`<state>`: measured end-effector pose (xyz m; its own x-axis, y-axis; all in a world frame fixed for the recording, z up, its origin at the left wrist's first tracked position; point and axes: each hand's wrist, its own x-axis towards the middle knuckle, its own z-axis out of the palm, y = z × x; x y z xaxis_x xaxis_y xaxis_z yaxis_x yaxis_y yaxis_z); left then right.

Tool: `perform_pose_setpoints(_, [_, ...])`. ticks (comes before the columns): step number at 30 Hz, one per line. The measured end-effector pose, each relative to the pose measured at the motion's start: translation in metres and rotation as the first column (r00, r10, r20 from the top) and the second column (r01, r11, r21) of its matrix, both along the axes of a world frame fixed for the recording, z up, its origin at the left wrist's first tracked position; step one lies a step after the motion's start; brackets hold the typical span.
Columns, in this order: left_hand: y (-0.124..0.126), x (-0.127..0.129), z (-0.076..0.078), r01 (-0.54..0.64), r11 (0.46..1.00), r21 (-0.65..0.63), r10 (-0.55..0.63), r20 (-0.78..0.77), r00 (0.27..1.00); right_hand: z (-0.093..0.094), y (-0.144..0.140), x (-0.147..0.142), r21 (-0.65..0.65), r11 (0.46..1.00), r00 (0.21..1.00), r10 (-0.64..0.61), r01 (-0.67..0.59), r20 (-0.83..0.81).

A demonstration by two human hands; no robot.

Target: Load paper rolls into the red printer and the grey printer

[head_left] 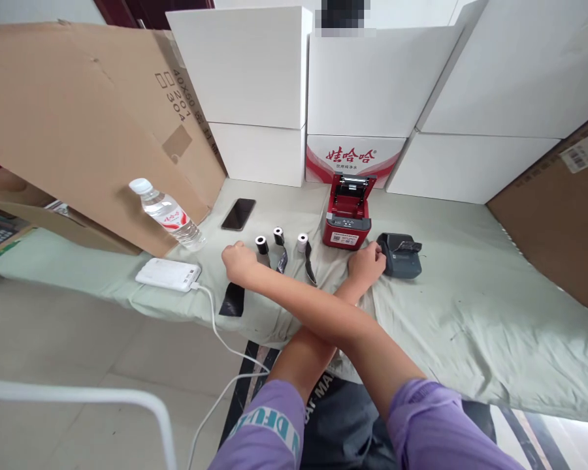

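Note:
My forearms cross, the right lying over the left. My left hand [368, 264] is on the right side, its fingers curled in beside a dark grey portable device [400, 256] with an open flap; whether it touches the device I cannot tell. Behind it stands a red and black receipt printer [347, 228], lid raised. My right hand [239, 262] rests on the left as a loose fist, palm hidden, above a flat black strip [232, 301]. Between the hands are three small paper rolls, a left one [261, 245], a middle one [279, 235] and a right one [302, 243], with dark strips trailing near them.
On the green cloth [470, 313] lie a phone [238, 214] and a white power bank [168, 274] with a cable [214, 320] hanging down. A water bottle [169, 214] leans at the left. Cardboard [78, 117] and white boxes [245, 72] wall the back.

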<state>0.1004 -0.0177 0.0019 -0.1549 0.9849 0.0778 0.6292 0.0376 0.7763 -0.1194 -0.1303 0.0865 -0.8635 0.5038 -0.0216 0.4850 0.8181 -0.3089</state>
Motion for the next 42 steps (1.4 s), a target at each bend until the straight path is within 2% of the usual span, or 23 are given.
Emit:
perform_pose_setpoints(2, [-0.001, 0.0, 0.0, 0.003, 1.0, -0.004, -0.003, -0.012, 1.0, -0.007, 0.0, -0.001, -0.036, 0.999, 0.999, -0.027, 0.028, 0.026])
perform_pose_setpoints(5, [-0.002, 0.001, 0.002, 0.006, 1.0, -0.003, -0.006, -0.038, 0.999, -0.002, 0.013, 0.008, -0.06, 0.998, 0.999, -0.034, 0.033, -0.013])
perform_pose_setpoints(8, [-0.003, 0.002, 0.003, 0.003, 1.0, 0.005, -0.002, -0.089, 0.996, 0.01, 0.041, 0.027, -0.043, 0.994, 0.98, -0.11, 0.104, -0.166])
perform_pose_setpoints(10, [-0.005, 0.003, 0.003, 0.002, 1.0, 0.014, 0.0, -0.131, 0.991, 0.014, 0.065, 0.041, -0.044, 0.976, 0.935, -0.219, 0.215, -0.277])
perform_pose_setpoints(13, [-0.009, 0.005, 0.003, 0.011, 0.999, 0.038, -0.003, -0.208, 0.978, 0.006, 0.096, 0.059, -0.035, 0.951, 0.913, -0.306, 0.308, -0.27])
perform_pose_setpoints(19, [-0.019, 0.006, 0.007, 0.062, 0.995, 0.076, -0.035, -0.317, 0.948, -0.023, 0.12, 0.069, -0.103, 0.964, 0.969, -0.248, 0.246, -0.007])
perform_pose_setpoints(21, [-0.02, 0.006, 0.009, 0.064, 0.996, 0.06, -0.04, -0.335, 0.941, -0.026, 0.124, 0.069, -0.125, 0.965, 0.971, -0.237, 0.231, -0.03])
perform_pose_setpoints(24, [-0.021, 0.005, 0.012, 0.072, 0.997, 0.037, -0.054, -0.363, 0.93, -0.025, 0.134, 0.072, -0.273, 0.94, 0.933, -0.272, 0.205, -0.235])
perform_pose_setpoints(26, [-0.023, 0.006, 0.015, 0.08, 0.996, 0.03, -0.062, -0.379, 0.923, -0.023, 0.141, 0.077, -0.459, 0.877, 0.851, -0.345, 0.143, -0.396])
perform_pose_setpoints(27, [-0.023, 0.006, 0.016, 0.081, 0.996, 0.027, -0.064, -0.387, 0.92, -0.022, 0.144, 0.08, -0.561, 0.823, 0.799, -0.392, 0.084, -0.455])
perform_pose_setpoints(29, [-0.024, 0.008, 0.016, 0.083, 0.996, 0.025, -0.066, -0.403, 0.913, -0.019, 0.148, 0.087, -0.729, 0.681, 0.701, -0.485, -0.073, -0.522])
perform_pose_setpoints(32, [-0.024, 0.01, 0.015, 0.082, 0.996, 0.033, -0.06, -0.423, 0.904, -0.017, 0.149, 0.094, -0.835, 0.477, 0.583, -0.608, -0.275, -0.539])
perform_pose_setpoints(34, [-0.023, 0.01, 0.013, 0.077, 0.996, 0.041, -0.052, -0.434, 0.9, -0.016, 0.149, 0.098, -0.853, 0.384, 0.524, -0.674, -0.353, -0.52])
perform_pose_setpoints(37, [-0.023, 0.011, 0.011, 0.071, 0.996, 0.049, -0.042, -0.444, 0.895, -0.014, 0.149, 0.1, -0.859, 0.308, 0.493, -0.718, -0.41, -0.492])
perform_pose_setpoints(42, [-0.023, 0.012, 0.01, 0.067, 0.997, 0.041, -0.042, -0.445, 0.894, -0.012, 0.15, 0.105, -0.844, 0.296, 0.49, -0.708, -0.448, -0.509])
